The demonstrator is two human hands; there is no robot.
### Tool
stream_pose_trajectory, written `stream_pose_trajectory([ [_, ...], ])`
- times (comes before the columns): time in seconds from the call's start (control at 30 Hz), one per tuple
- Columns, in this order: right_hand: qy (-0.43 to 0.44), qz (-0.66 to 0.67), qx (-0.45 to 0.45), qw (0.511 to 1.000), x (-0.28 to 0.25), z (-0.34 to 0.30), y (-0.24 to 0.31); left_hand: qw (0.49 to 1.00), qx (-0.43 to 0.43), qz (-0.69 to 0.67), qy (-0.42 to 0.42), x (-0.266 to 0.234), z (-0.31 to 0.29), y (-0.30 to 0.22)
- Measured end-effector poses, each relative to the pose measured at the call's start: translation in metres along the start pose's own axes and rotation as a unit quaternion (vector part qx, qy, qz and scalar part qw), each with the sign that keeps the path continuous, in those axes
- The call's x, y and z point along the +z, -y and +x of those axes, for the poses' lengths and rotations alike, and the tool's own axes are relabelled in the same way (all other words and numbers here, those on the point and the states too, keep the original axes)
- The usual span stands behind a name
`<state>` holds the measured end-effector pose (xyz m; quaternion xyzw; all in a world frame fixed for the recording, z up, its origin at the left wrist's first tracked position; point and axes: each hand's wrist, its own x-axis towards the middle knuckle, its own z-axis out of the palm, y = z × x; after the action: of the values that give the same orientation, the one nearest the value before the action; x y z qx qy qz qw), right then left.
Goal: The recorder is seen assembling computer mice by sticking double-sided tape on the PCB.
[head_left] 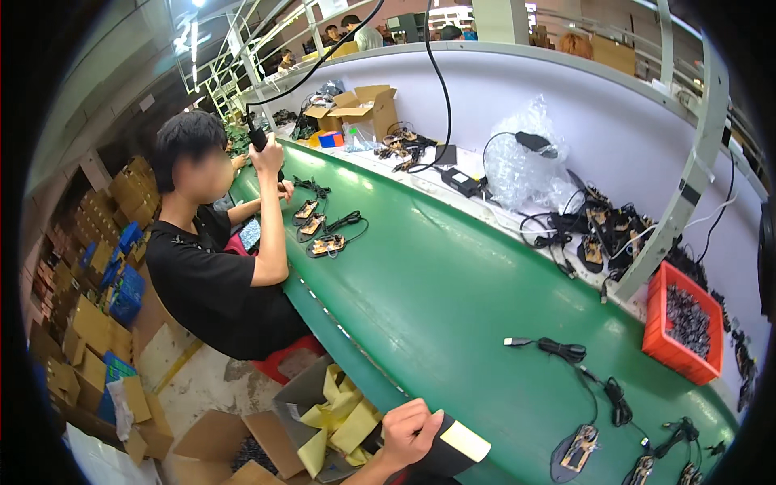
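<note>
Black piece with a pale yellow strip is at the green belt's near edge, clamped in the left hand's curled fingers; the right hand's grip cannot be told. Corded circuit parts lie on the belt's right end; a red bin sits at its far edge.

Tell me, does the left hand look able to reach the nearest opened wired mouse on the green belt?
Probably yes: nothing on the green belt blocks the way to the opened wired mouse, but the left hand seems to hold a yellow-patched dark item.
</note>
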<state>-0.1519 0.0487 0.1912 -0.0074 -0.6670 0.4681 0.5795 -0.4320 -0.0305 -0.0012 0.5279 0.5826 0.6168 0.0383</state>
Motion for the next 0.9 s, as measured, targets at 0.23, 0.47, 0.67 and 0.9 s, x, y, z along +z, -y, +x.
stream_pose_trajectory([
  [0.23, 0.030, -0.039, 0.051, 0.998, -0.004, -0.010, -0.016, 0.999, 0.006, 0.038, 0.011, 0.005, -0.002, 0.001],
  [0.47, 0.059, -0.050, 0.056, 0.995, -0.011, -0.001, -0.018, 0.998, 0.006, 0.066, 0.019, 0.009, 0.002, 0.001],
  [0.67, 0.054, -0.046, 0.054, 0.996, -0.012, -0.012, -0.022, 0.995, 0.023, 0.092, 0.032, 0.002, 0.005, -0.001],
  [0.9, 0.069, -0.035, 0.057, 0.995, -0.011, -0.012, -0.024, 0.997, 0.011, 0.079, 0.014, 0.007, 0.002, 0.002],
])
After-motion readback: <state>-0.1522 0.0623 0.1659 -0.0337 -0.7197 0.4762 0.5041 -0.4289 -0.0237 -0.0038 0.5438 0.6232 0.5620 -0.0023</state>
